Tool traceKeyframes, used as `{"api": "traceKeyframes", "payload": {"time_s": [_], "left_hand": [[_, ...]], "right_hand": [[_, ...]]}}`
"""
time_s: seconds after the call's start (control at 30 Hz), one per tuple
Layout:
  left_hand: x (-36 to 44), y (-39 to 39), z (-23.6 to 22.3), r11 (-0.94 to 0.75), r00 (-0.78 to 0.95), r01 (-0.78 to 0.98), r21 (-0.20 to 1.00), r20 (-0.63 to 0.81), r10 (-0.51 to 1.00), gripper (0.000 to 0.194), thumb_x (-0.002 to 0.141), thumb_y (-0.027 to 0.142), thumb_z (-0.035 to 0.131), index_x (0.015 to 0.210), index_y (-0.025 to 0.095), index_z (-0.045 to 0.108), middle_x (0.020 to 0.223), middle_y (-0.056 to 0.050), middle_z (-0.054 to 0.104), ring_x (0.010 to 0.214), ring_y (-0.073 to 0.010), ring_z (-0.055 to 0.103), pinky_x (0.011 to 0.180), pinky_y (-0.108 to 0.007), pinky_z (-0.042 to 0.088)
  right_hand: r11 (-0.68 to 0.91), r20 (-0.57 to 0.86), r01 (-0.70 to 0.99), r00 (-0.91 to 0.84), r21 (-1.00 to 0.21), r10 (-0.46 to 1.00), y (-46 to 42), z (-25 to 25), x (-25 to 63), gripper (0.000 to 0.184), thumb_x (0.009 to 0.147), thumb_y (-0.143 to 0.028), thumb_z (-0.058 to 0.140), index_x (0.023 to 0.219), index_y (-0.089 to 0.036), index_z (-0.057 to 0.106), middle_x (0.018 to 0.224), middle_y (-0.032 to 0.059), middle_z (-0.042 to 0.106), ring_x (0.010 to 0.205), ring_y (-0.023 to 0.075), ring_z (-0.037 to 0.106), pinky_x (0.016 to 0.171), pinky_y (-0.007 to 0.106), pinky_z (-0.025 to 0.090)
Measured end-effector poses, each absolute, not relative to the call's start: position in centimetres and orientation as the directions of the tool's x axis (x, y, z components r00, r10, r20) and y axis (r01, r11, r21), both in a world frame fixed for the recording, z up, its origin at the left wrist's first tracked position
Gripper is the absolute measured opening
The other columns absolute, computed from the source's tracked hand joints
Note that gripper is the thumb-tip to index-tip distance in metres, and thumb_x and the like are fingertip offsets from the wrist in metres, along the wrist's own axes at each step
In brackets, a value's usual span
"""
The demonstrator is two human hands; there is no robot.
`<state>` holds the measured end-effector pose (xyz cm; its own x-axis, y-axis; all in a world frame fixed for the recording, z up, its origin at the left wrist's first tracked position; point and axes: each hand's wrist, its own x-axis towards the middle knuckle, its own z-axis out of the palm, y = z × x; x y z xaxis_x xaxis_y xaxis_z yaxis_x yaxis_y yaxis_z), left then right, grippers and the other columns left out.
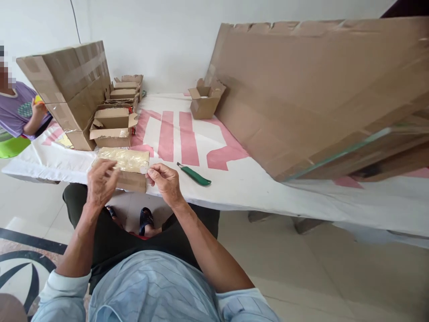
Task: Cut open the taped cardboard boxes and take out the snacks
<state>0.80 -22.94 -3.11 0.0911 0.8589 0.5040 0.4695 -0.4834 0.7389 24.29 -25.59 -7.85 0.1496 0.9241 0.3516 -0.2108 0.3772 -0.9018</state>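
A small cardboard box (132, 182) sits at the table's front edge before me. Across its top lies a yellowish sheet in shiny clear plastic (125, 157). My left hand (102, 181) is at the box's left end, fingers apart and slightly bent, with nothing visible in it; whether it touches the box I cannot tell. At the right end, the thumb and forefinger of my right hand (164, 181) pinch a small round white sticker-like piece (144, 170). Just right of that hand lies a green-handled cutter knife (195, 175) with its blade end pointing up and left.
Sealed cartons (72, 85) are stacked at the left. Beside them stands a row of open small boxes (112, 127). Another open box (205, 105) stands farther back. A large cardboard carton (301, 89) leans over the right side. A person in purple (20, 109) sits far left.
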Motion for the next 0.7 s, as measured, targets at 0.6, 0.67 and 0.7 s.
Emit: {"api": "traceKeyframes", "payload": {"time_s": [0.6,0.67,0.7], "left_hand": [[4.2,-24.5,-3.3,-0.272,0.31,0.014,0.962,0.255,0.916,0.049,0.086,0.069,0.102,0.085,0.022,0.09,0.079,-0.007,0.08,0.072,-0.0215,0.072,0.069,-0.036,0.061],[4.2,-24.6,-3.2,-0.24,0.316,-0.006,0.971,0.23,0.921,0.05,0.084,0.069,0.104,0.088,0.021,0.092,0.082,-0.007,0.082,0.071,-0.0208,0.072,0.07,-0.035,0.062],[4.2,-24.7,-3.2,-0.226,0.32,-0.021,0.974,0.221,0.921,0.051,0.083,0.07,0.105,0.089,0.021,0.092,0.085,-0.008,0.084,0.072,-0.0208,0.073,0.07,-0.035,0.062]], "right_hand": [[0.326,0.332,-0.162,-0.005,-0.931,0.943,-26.7,-6.7,23.7,0.036,0.093,-0.058,0.09,0.081,-0.025,0.08,0.066,-0.0012,0.069,0.061,0.0176,0.063,0.061,0.032,0.06],[0.328,0.333,-0.166,-0.003,-0.93,0.943,-26.7,-6.8,23.6,0.038,0.093,-0.06,0.09,0.081,-0.025,0.08,0.066,-0.001,0.069,0.061,0.0178,0.064,0.061,0.032,0.061],[0.332,0.337,-0.171,-0.002,-0.928,0.942,-26.7,-6.7,23.6,0.039,0.093,-0.06,0.09,0.081,-0.025,0.079,0.067,-0.0007,0.069,0.061,0.0178,0.064,0.061,0.033,0.061]]}}
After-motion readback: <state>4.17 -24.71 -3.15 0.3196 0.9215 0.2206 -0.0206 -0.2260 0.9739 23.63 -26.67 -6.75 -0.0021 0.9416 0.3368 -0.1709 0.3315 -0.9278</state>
